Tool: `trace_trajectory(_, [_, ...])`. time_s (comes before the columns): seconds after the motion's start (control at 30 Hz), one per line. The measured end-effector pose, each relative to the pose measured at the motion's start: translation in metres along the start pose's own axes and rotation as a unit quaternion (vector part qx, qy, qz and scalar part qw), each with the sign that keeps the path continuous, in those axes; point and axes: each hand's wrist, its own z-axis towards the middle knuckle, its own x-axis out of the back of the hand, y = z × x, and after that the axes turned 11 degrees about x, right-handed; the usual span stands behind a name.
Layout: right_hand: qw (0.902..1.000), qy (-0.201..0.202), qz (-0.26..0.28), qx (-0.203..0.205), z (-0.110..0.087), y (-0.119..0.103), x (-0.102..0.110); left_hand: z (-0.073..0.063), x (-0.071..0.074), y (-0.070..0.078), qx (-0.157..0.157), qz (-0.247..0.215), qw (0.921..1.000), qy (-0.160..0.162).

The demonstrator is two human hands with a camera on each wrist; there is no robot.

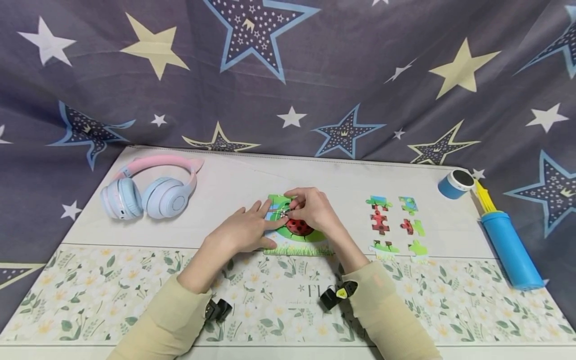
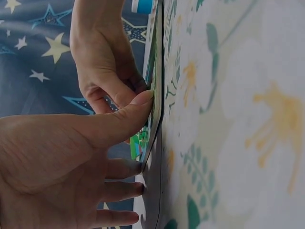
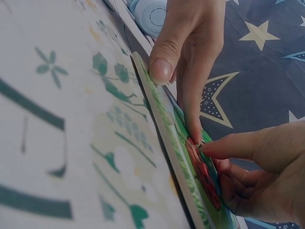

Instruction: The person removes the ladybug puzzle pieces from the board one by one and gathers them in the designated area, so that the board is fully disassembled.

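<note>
A ladybug jigsaw puzzle board (image 1: 297,248) lies flat on the table under both hands. My left hand (image 1: 243,231) is spread over its left side, index finger reaching to the ladybug's head; in the right wrist view the left thumb (image 3: 161,71) rests at the board's grassy edge. My right hand (image 1: 317,212) bends over the upper part, its thumb and fingertips pinching a small puzzle piece (image 3: 200,147) close against the picture. The fingers hide most of that piece. Red ladybug body (image 1: 299,228) shows between the hands.
Several loose puzzle pieces (image 1: 379,222) lie in two columns to the right. Pink-and-blue headphones (image 1: 166,197) stand at the back left. A small blue speaker (image 1: 455,184) and a blue cylinder with a yellow end (image 1: 513,252) are at the right. A starry cloth (image 1: 288,90) hangs behind.
</note>
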Motion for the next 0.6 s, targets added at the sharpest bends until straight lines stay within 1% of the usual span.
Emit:
trace_trajectory(0.17, [1.0000,-0.004,-0.001,0.001,0.0006,0.0007,0.0000,0.0009,-0.0003,-0.0005,0.000,-0.001,1.0000,-0.001])
trace_trajectory(0.47, [0.9997,-0.007,-0.001,0.021,-0.0009,0.0001,0.0005,0.0015,-0.0004,-0.0004,-0.003,0.005,1.0000,-0.001])
trace_trajectory(0.6, [0.9997,-0.005,0.005,0.023,-0.0012,-0.0002,0.0006,0.0012,0.0003,-0.0001,-0.003,0.006,1.0000,-0.001])
